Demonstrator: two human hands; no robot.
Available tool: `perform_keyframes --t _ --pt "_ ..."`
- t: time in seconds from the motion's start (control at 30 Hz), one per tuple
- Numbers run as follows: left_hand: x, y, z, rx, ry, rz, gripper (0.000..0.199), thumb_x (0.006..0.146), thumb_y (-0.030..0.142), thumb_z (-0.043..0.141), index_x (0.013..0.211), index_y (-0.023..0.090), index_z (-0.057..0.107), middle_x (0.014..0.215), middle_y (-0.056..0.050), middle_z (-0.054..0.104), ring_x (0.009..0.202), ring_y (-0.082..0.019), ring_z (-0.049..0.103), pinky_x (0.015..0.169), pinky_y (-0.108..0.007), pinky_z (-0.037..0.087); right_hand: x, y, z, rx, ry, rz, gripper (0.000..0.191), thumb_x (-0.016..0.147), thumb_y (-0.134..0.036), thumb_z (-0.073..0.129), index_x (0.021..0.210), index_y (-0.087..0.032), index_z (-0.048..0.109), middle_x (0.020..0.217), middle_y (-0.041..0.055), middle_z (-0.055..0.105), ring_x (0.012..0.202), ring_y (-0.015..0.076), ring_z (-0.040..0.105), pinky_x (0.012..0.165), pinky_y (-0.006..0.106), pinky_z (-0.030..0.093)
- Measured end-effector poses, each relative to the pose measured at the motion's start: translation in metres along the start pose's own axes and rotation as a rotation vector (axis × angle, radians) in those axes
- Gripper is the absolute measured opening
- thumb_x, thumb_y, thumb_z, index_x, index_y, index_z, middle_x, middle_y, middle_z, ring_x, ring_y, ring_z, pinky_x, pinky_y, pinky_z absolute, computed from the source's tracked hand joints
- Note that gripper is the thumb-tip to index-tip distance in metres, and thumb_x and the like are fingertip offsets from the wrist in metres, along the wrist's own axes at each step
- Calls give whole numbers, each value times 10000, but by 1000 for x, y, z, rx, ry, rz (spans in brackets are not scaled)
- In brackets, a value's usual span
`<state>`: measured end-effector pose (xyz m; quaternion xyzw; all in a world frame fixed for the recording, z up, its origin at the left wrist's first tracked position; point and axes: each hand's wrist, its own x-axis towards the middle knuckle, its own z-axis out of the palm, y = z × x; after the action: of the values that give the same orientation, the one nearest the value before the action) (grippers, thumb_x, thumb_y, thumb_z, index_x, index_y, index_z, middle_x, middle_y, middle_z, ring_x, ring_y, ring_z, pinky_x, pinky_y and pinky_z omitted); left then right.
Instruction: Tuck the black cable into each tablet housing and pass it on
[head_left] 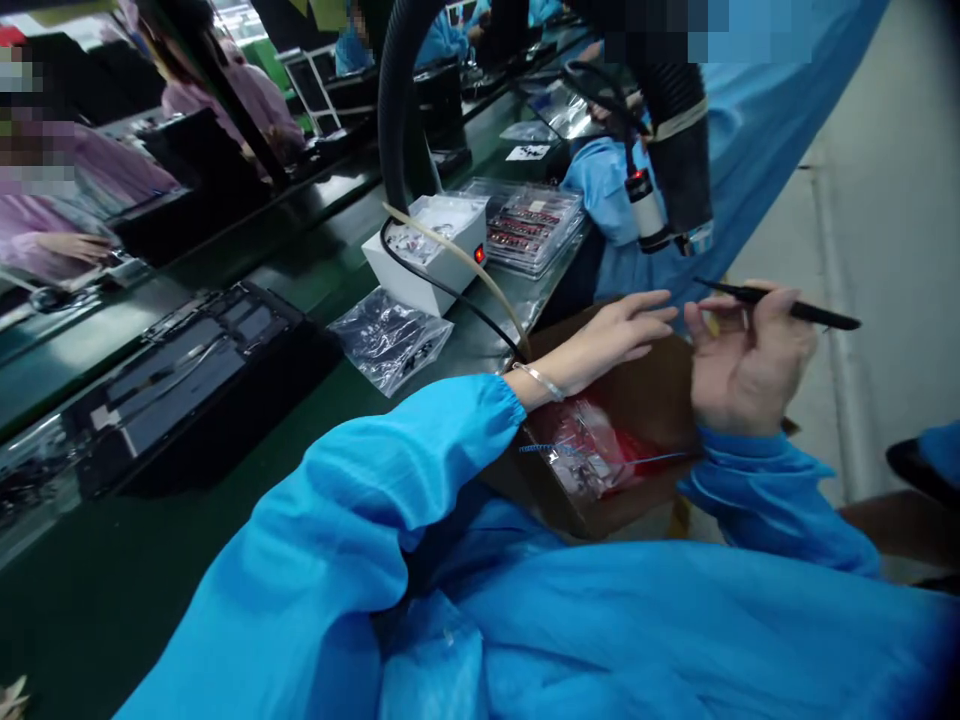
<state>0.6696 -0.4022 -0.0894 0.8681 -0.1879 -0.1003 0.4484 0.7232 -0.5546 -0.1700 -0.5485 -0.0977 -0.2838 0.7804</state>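
My right hand (750, 370) is raised on the right with its fingers closed around slim black tweezers (825, 316). Their thin tip points left. Just left of it, my left hand (619, 335) reaches out with fingers stretched and nothing visible in them. A bracelet (538, 380) circles that wrist. Below both hands stands an open cardboard box (652, 385) holding clear and red plastic bags (600, 450). A coiled blue cord (544, 449) runs across the box toward my right sleeve.
A white box with a lit red switch (427, 262), clear trays (532, 225) and a plastic bag (394, 335) lie on the green bench. A black device (187, 370) lies left. A hose (401, 110) and hanging screwdriver (646, 205) are overhead. A blue-clad co-worker (765, 130) sits close by.
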Motion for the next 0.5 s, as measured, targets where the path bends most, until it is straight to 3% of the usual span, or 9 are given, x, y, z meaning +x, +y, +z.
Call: perform_keyframes --t 0.1,0.2,0.3,0.37,0.43,0.5 --pt "-24 0 0 -210 -13 -47 527 1135 138 285 1659 170 239 1635 -64 473 1451 -65 535 1130 -159 526 19 17 -7 74 -89 132 358 825 -707 747 808 -353 698 778 46 695 883 254 727 875 429 644" --pt "-75 -4 -18 -305 12 -19 537 1121 135 320 1648 232 282 1612 -89 509 1439 -128 567 1195 -262 525 26 28 -9 159 -135 219 318 842 -704 745 832 -386 730 828 41 740 1001 264 719 991 452 610" --pt "-140 -5 -44 -326 48 20 569 1079 130 440 1627 242 334 1591 -130 532 1466 -225 549 1223 -438 525 22 28 -7 267 -110 322 208 817 -580 841 839 -395 749 845 15 752 1039 242 708 1053 412 591" --pt "-188 -2 -61 -309 104 19 538 1076 180 478 1601 254 387 1574 -124 556 1458 -251 560 1198 -455 545 19 22 -6 344 -66 410 144 819 -431 882 823 -382 748 855 -3 746 1020 194 702 1049 324 591" --pt "-239 3 -76 -293 199 -65 507 1073 255 524 1572 298 442 1551 -94 588 1400 -259 618 1141 -415 588 18 12 -4 437 20 498 146 887 -347 830 791 -345 720 850 -20 723 949 135 692 966 232 605" --pt "-294 9 -89 -251 350 -244 495 1053 362 587 1539 343 492 1509 -59 631 1346 -274 661 1116 -407 599 17 -1 5 558 135 622 124 978 -366 724 891 -277 718 949 -4 718 923 122 685 881 246 620"
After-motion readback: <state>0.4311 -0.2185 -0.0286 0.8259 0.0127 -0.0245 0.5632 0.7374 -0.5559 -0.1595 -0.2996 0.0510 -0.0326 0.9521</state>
